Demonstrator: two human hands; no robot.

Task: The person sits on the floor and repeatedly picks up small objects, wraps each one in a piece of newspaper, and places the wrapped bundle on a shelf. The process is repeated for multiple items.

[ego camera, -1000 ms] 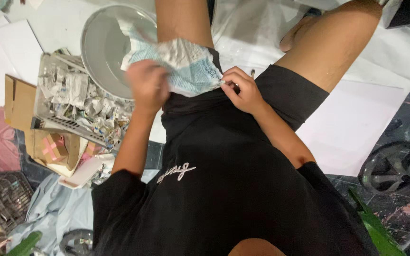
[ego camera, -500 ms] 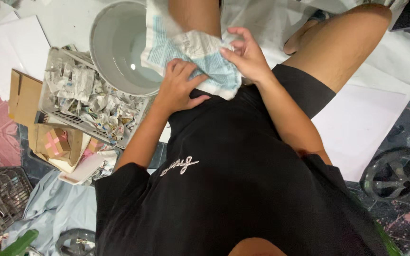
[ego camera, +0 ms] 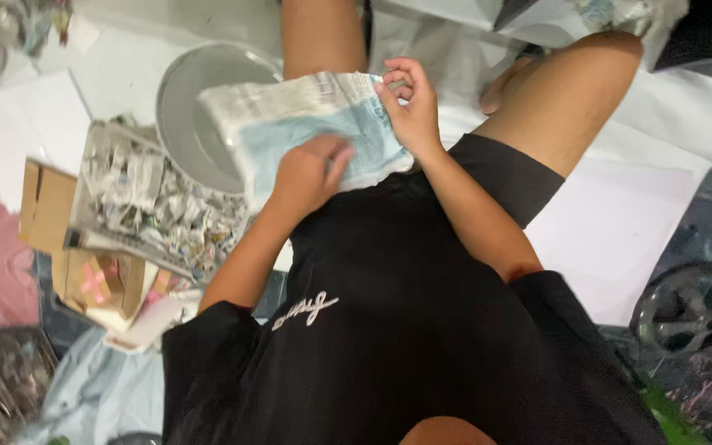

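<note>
Lying across the lap of the seated person, a sheet of newspaper [ego camera: 306, 124] with a pale blue printed patch is held between both hands. Its upper right corner is pinched by the fingers of the right hand [ego camera: 409, 103], which are curled narrowly around the edge. The left hand [ego camera: 306, 173] is pressed on the lower part of the sheet, fingers bent and close together; whether a fold is gripped beneath them cannot be told. The sheet is seen whole, partly spread and somewhat rumpled, with its left edge hanging over a round grey basin [ego camera: 191, 107] that stands just beyond the knees.

As a judgement, the work appears to be partway: a heap of torn and crumpled newspaper scraps [ego camera: 154, 206] is already gathered in a shallow tray beside the basin, while the sheet in hand is not yet torn and the basin is seen without paper in it.

Further out, flattened brown cardboard [ego camera: 47, 206] lies left of the tray, and a small brown box [ego camera: 100, 280] with pink tape crossed on it sits just below it. White sheets [ego camera: 611, 239] are spread over the floor to the right, and a dark round fan-like object [ego camera: 690, 309] rests near the right edge.
</note>
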